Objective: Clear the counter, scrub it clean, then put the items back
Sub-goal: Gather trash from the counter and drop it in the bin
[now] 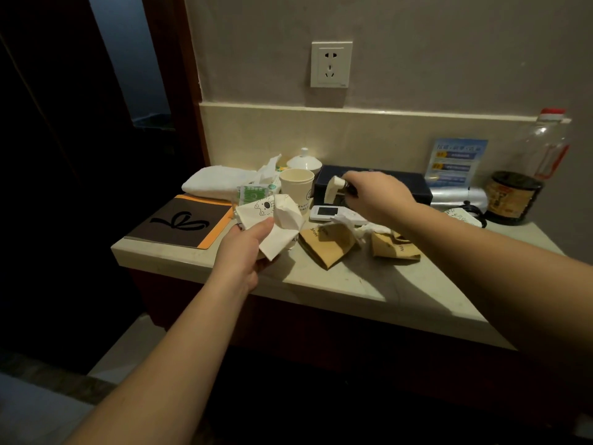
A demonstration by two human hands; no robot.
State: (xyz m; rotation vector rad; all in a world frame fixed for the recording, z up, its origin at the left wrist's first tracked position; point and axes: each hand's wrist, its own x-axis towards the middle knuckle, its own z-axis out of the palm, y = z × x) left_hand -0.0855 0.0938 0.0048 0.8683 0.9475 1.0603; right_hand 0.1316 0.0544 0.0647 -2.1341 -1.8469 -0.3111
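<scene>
Left hand (248,248) clutching crumpled white paper (276,220) above counter (321,277), right hand (382,195) pinching small white-tipped object (338,183).

At the tabletop's (321,284) left front corner lies a notebook (183,224). Behind it, at the back left corner, lies a folded towel (215,184). A paper cup (296,184) stands right of the towel, with a lidded cup (304,161) behind it. Two cup sleeves (327,240) lie mid-tabletop, before a box (417,187). A jar (513,197) stands at the right edge, a bottle (548,146) behind it.
</scene>
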